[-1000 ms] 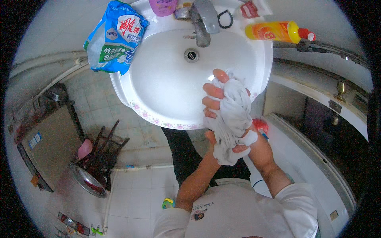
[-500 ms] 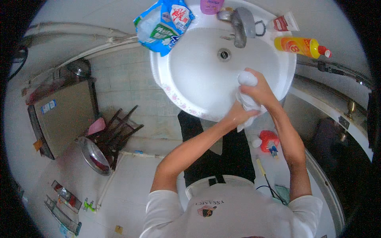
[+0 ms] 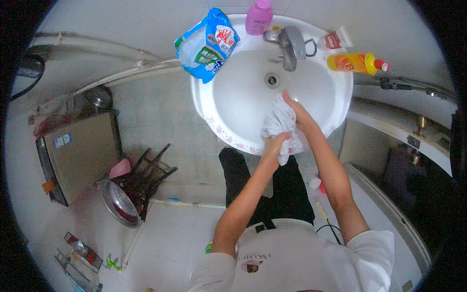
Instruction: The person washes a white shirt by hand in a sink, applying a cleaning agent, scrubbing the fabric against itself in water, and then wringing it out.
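A wet-looking white cloth (image 3: 280, 120) is bunched over the near part of the white sink (image 3: 340, 104). My left hand (image 3: 275, 146) grips its lower end close to the flowered rim, thumb on top. Against the cloth's right side lies my right hand (image 3: 297, 115), its thumb pointing up toward the drain; its other fingers are hidden, and it appears to hold the cloth. What kind of cloth it is, I cannot make out. Beyond the hands stands a grey faucet (image 3: 291, 47) above the drain (image 3: 272, 80).
Around the rim sit a blue detergent bag (image 3: 209, 46), a pink bottle (image 3: 259, 18), a dark bracelet (image 3: 311, 47), a white-and-red tube (image 3: 336, 39) and a yellow bottle (image 3: 351, 63) lying sideways. A dark wooden stool (image 3: 151, 170) and a metal basin (image 3: 118, 202) are at left.
The cloth has gone from a tight roll to a looser, spread bunch. Both hands have moved left, and the right hand's grip has loosened, with its thumb now stretched forward.
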`<state>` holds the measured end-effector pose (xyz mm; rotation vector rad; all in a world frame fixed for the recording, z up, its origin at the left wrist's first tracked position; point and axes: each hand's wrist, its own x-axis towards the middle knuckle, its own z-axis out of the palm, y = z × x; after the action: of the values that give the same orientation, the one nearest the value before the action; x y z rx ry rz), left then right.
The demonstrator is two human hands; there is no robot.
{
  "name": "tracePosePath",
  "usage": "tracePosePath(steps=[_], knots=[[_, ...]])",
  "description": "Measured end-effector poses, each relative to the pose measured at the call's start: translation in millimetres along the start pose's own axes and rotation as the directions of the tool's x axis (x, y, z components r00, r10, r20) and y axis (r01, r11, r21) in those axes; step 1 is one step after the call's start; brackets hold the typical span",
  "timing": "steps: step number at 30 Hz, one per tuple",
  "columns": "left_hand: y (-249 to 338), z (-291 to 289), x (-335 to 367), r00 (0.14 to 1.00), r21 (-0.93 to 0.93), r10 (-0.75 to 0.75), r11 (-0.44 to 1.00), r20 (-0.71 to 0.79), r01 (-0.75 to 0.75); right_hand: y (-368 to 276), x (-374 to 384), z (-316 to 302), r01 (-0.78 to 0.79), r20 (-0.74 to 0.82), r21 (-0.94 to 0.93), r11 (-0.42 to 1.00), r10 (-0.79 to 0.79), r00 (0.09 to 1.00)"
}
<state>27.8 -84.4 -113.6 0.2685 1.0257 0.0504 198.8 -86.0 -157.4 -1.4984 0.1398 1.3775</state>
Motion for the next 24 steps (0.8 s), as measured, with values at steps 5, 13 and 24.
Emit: tracePosePath(steps=[5, 13, 24], knots=[[26.9, -35.6, -41.5, 0.998, -0.098, -0.065, 0.993, -0.019, 0.063, 5.0, 65.2, -12.2, 0.144, -0.124, -0.905, 0.399, -0.572, 0.811], [48.1, -51.9, -82.8, 0.993, -0.172, -0.107, 0.980, -0.042, 0.098, -14.2, 103.9, -3.7, -0.028, -0.124, -0.975, 0.219, -0.435, 0.892], [56.7, -58.7, -89.1, 0.985, -0.025, -0.160, 0.987, -0.061, 0.159, -34.7, 124.1, -14.2, -0.159, -0.235, -0.923, 0.349, -0.188, 0.954]])
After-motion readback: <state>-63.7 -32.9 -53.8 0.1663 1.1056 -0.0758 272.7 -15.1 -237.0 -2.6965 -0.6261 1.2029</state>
